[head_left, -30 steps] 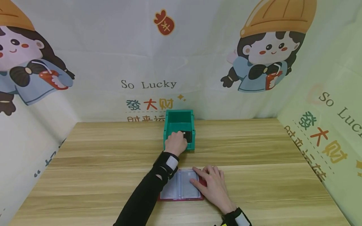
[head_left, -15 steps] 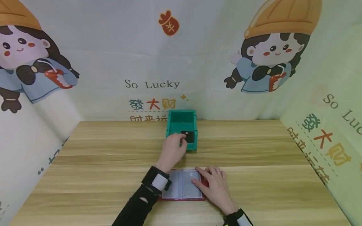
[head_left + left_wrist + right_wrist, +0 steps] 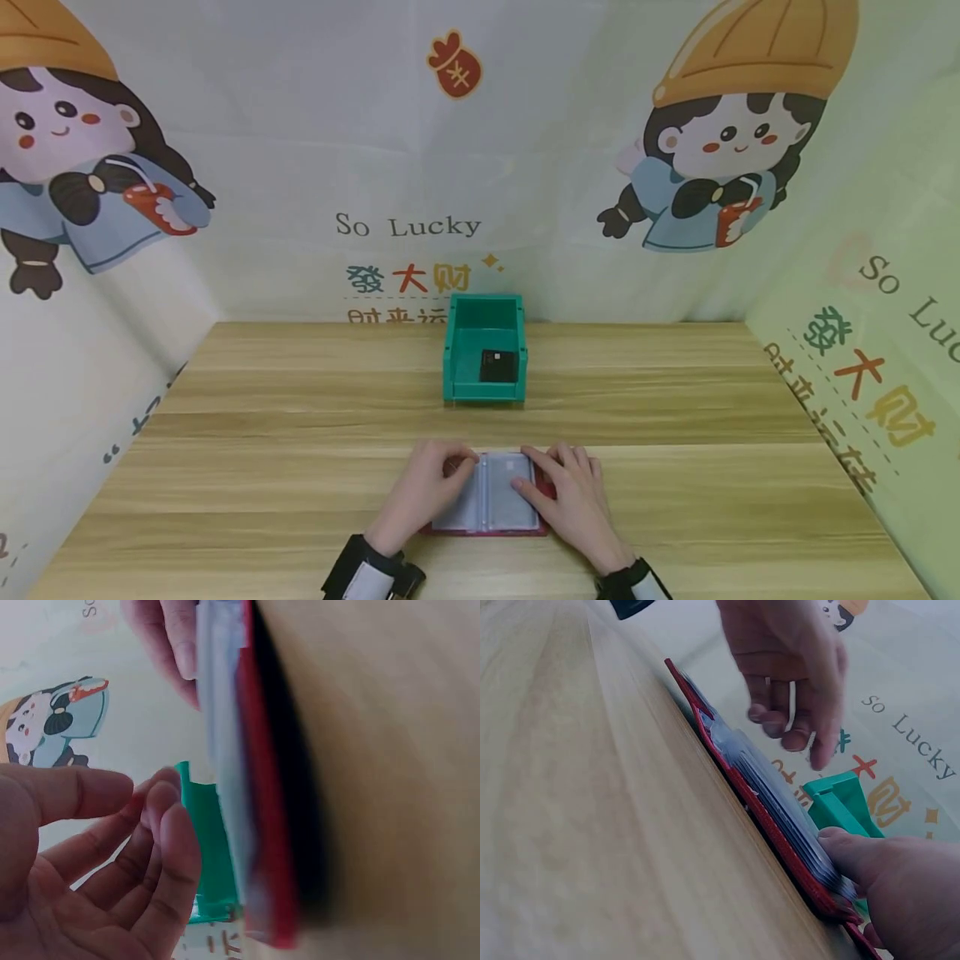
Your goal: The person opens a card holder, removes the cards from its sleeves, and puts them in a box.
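A red-covered card holder with clear plastic sleeves lies spread on the table, its layered pages seen edge-on in the right wrist view. Above its left half my left hand hovers, fingers loosely bent, the thumb close to the fingertips and nothing visible between them. My right hand rests on the holder's right side, with the thumb pressing the top sleeve and the forefinger at the far edge. Behind the holder, a green bin contains a flat black square item with a small white mark.
The wood-grain table extends to both sides of the holder. A printed cloth backdrop rises behind the bin and along both sides.
My left hand has come out of the green bin and back toward me, over the card holder's left half. My right hand has stayed on the holder; the black item remains in the bin.
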`<state>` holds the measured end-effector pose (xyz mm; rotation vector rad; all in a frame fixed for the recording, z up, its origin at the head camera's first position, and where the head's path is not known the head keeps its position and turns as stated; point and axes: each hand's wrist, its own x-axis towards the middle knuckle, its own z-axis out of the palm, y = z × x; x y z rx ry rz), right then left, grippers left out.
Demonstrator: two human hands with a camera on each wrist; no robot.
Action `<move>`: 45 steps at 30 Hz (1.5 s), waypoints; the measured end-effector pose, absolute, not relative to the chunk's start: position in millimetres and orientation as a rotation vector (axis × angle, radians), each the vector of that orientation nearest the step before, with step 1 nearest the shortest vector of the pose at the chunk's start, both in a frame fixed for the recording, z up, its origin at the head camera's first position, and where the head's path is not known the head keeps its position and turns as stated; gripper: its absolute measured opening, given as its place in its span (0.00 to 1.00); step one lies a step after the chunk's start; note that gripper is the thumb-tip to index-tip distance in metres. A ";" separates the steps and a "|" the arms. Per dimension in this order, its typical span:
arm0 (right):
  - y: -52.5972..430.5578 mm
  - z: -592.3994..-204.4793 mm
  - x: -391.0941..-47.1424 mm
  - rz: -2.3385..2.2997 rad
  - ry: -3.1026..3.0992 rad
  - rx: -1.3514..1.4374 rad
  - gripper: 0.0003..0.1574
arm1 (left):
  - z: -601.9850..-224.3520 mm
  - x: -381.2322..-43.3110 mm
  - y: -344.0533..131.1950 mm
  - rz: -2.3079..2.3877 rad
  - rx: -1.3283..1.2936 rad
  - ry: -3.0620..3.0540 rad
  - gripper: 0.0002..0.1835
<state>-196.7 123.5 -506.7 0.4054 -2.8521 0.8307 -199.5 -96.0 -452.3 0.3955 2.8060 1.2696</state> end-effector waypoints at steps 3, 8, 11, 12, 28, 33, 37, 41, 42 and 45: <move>123.2 -506.9 -197.0 0.836 -2.851 0.408 0.27 | -458.3 -195.9 -99.3 1.300 0.407 2.759 0.08; 122.9 -506.4 -197.9 0.849 -2.847 0.421 0.26 | -463.6 -195.1 -102.9 1.349 0.398 2.664 0.09; 122.7 -505.2 -199.1 0.860 -2.844 0.432 0.26 | -465.5 -196.0 -104.4 1.386 0.382 2.623 0.09; 122.6 -505.0 -199.5 0.860 -2.843 0.436 0.26 | -466.7 -196.5 -104.9 1.394 0.380 2.613 0.10; 122.1 -506.5 -204.9 0.860 -2.810 0.492 0.22 | -472.2 -199.0 -103.9 1.441 0.359 2.580 0.10; 119.6 -507.5 -203.1 0.920 -2.744 0.481 0.21 | -473.5 -198.7 -104.1 1.441 0.351 2.574 0.11; 116.7 -508.2 -201.5 0.997 -2.654 0.454 0.15 | -473.2 -198.2 -104.0 1.446 0.346 2.575 0.10; 113.7 -508.5 -199.7 1.045 -2.589 0.431 0.06 | -471.8 -197.9 -103.5 1.449 0.345 2.576 0.10; 113.3 -508.7 -199.4 1.062 -2.574 0.434 0.05 | -471.4 -197.9 -103.3 1.450 0.344 2.576 0.10; 113.1 -509.1 -197.7 1.119 -2.504 0.474 0.03 | -471.1 -197.6 -103.0 1.454 0.344 2.583 0.09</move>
